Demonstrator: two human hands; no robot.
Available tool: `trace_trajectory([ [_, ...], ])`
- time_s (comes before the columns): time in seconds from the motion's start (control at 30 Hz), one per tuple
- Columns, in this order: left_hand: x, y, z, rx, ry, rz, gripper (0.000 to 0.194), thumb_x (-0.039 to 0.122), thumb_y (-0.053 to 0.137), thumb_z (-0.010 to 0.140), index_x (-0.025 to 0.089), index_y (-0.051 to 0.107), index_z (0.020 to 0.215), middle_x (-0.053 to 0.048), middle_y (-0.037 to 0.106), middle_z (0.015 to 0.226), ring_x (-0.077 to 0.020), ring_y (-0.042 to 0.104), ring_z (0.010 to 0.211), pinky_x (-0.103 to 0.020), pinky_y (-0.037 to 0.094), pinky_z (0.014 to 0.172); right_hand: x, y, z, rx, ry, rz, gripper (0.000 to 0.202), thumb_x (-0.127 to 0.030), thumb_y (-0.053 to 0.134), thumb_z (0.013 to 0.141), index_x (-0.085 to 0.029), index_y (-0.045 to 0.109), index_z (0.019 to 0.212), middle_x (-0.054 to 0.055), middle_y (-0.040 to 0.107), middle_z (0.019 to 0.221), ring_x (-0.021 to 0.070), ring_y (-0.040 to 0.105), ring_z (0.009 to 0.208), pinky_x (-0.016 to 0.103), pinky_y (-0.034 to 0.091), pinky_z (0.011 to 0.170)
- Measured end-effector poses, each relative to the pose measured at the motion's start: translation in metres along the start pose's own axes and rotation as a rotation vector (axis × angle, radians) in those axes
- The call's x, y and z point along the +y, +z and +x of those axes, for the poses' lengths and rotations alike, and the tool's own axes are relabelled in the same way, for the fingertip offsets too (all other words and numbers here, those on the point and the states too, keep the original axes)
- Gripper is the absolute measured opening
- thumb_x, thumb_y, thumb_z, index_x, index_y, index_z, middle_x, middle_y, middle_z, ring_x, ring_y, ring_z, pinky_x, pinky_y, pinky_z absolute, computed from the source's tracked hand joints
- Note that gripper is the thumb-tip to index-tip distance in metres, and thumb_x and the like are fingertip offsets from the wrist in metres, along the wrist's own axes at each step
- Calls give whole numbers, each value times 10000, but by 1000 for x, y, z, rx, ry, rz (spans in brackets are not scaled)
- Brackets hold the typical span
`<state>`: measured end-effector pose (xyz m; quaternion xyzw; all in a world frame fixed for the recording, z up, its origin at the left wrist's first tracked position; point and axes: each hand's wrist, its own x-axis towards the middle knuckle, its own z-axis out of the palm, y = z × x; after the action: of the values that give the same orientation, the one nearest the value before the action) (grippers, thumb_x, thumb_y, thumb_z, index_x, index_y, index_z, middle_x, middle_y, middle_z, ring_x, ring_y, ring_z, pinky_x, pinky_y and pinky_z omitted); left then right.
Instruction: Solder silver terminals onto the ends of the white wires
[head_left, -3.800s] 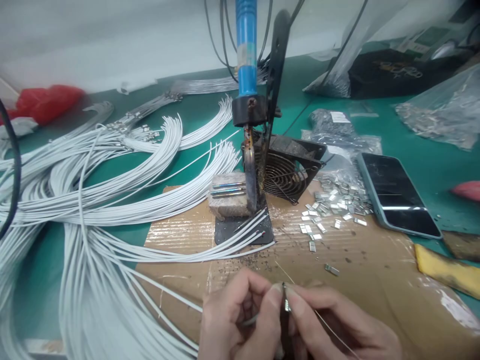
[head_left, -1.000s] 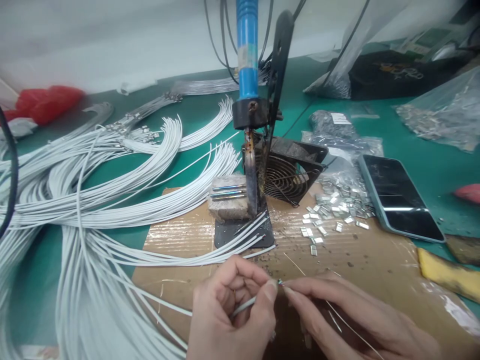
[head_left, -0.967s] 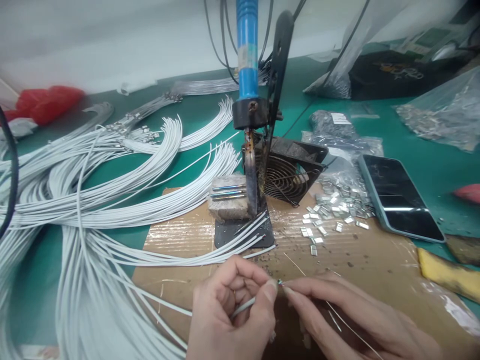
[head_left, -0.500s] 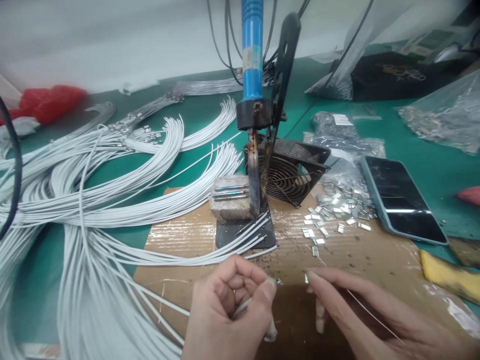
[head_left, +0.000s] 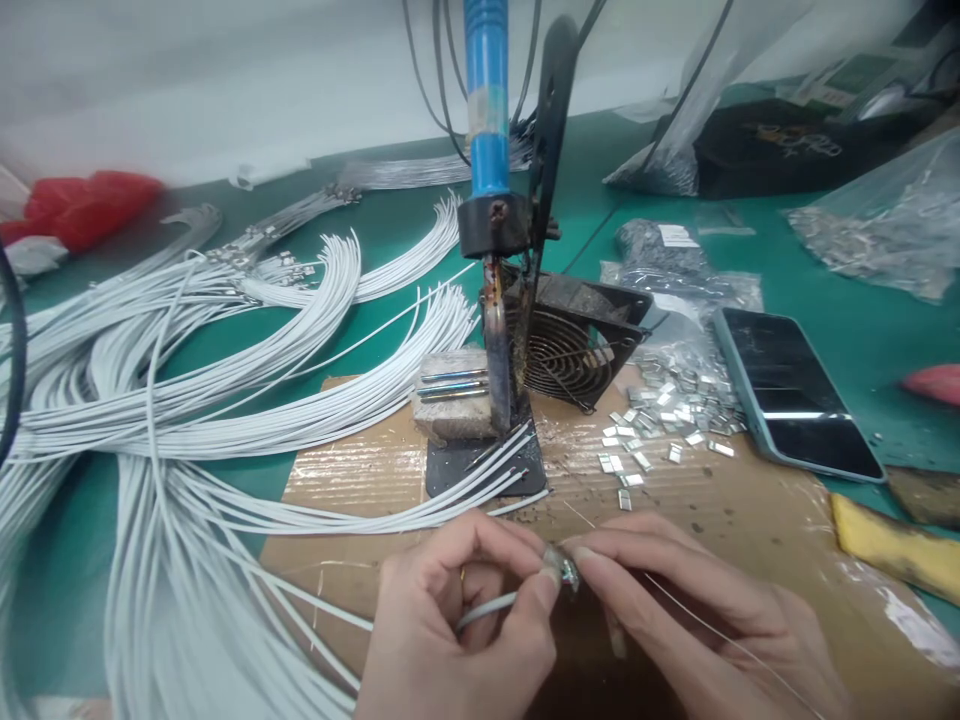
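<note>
My left hand (head_left: 465, 620) is closed in a pinch on a white cable (head_left: 491, 607), whose end is at the thumb and forefinger tips. Right at that end sits a small shiny metal connector (head_left: 569, 573), pinched in the fingertips of my right hand (head_left: 690, 600). The fingertips of both hands nearly meet, so the exact joint between cable and connector is hidden. A thin solder wire (head_left: 720, 630) also runs through my right hand. Beyond the hands, a soldering iron (head_left: 487, 120) with a blue handle stands clamped upright, its tip end pointing down.
Bundles of white cables (head_left: 247, 425) spread across the left. A small fan (head_left: 577, 345) stands behind the iron, beside a block (head_left: 450, 400). Loose metal connectors (head_left: 675, 405) lie near a phone (head_left: 802, 390). A yellow sponge-like piece (head_left: 885, 545) rests at right on the cardboard (head_left: 750, 530).
My right hand has moved left, bringing the connector up to the cable end at my left fingertips. The left hand has stayed nearly in place. The view has shifted slightly.
</note>
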<state>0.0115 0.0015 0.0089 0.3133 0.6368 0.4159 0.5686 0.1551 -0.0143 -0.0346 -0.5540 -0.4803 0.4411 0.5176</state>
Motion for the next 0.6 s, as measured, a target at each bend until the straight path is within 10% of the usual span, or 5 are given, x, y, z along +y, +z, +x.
trace_trajectory([
  [0.6, -2, 1, 2, -9, 55, 66, 152, 160, 769, 632, 157, 642, 548, -14, 698, 675, -61, 482, 485, -160, 296, 447, 0, 4, -1, 1, -94, 18, 180, -215, 787, 897, -368, 875, 932, -25, 744, 823, 116, 713, 675, 127, 547, 591],
])
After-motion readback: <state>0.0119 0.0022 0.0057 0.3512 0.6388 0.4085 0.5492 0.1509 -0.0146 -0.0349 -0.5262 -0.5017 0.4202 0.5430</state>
